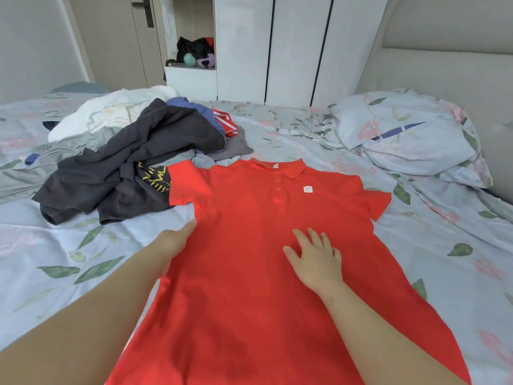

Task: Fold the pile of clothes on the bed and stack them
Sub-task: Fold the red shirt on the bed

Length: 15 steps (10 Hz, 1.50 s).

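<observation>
Step in hand: first garment laid out, being flattened before folding. Red polo shirt (249, 259) lies face up on the bed (55, 245), collar away from the person, both sleeves spread, the left sleeve overlapping the edge of the dark shirt in the unfolded pile (133, 162). Right hand (316, 259) is flat on the shirt's middle, fingers spread wide, pressing and holding nothing. Left hand (177, 240) sits at the shirt's left edge just below the sleeve, fingers pointing forward. It's seen edge-on, so whether it pinches the hem or just rests there can't be told. Nothing folded or stacked yet as far as the view shows. Next move probably needs a grip at the left shoulder and side to bring sleeve and side inward, with the right hand pinning the middle so the fabric doesn't drag.
</observation>
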Each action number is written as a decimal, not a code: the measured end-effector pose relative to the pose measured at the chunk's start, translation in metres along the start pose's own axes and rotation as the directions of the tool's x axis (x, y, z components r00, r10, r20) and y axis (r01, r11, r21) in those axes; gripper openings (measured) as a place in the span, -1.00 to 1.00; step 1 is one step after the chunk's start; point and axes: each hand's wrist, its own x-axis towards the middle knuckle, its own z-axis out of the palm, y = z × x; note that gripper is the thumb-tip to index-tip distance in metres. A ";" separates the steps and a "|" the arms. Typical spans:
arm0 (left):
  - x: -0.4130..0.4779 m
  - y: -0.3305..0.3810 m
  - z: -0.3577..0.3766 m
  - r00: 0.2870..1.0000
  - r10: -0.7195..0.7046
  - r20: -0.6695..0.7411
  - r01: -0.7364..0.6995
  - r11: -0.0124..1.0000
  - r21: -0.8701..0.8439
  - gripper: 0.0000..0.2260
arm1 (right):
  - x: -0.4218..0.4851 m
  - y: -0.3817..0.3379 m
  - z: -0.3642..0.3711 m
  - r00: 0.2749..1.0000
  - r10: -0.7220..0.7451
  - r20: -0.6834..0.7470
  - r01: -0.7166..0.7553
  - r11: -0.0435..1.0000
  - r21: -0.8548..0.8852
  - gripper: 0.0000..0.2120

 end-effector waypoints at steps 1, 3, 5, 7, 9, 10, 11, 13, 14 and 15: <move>0.015 0.018 -0.003 0.982 -0.103 0.156 0.118 0.989 -0.088 -0.56 | 0.026 -0.020 0.015 0.997 -0.009 0.079 0.011 1.000 -0.023 -0.47; 0.047 0.010 0.003 0.984 -0.100 -0.147 0.027 0.901 -0.433 -0.67 | 0.072 -0.023 0.021 1.000 0.007 0.023 -0.005 0.996 -0.094 -0.47; 0.079 0.038 0.010 0.991 -0.125 -0.057 0.088 0.895 -0.437 -0.72 | 0.089 -0.028 0.028 0.998 0.055 -0.038 -0.060 0.989 -0.137 -0.44; 0.112 0.063 0.025 0.967 0.017 -0.255 -0.095 0.950 -0.297 -0.70 | 0.088 -0.028 0.031 0.996 0.060 -0.065 -0.068 0.988 -0.137 -0.45; 0.114 0.065 -0.001 0.955 -0.113 -0.273 -0.067 0.817 -0.572 -0.76 | 0.088 -0.029 0.029 0.996 0.060 -0.071 -0.069 0.990 -0.123 -0.45; 0.106 0.070 -0.005 0.980 -0.196 -0.043 0.133 0.796 -0.590 -0.59 | 0.087 -0.029 0.029 0.995 0.061 -0.074 -0.069 0.990 -0.119 -0.45; 0.108 0.079 0.003 0.977 -0.214 -0.020 0.169 0.821 -0.546 -0.58 | 0.087 -0.030 0.028 0.995 0.059 -0.075 -0.067 0.992 -0.111 -0.45; 0.125 0.078 0.025 0.883 -0.068 -0.465 -0.103 0.938 -0.332 -0.70 | 0.086 -0.030 0.029 0.994 0.055 -0.089 -0.064 0.993 -0.098 -0.45; 0.113 0.091 0.040 0.786 0.342 -0.515 -0.348 0.933 0.089 -0.84 | 0.086 -0.030 0.029 0.995 0.054 -0.088 -0.063 0.993 -0.100 -0.45; 0.108 0.099 0.066 0.773 0.634 -0.012 -0.598 0.735 0.318 -0.79 | 0.085 -0.029 0.028 0.994 0.051 -0.093 -0.060 0.993 -0.106 -0.45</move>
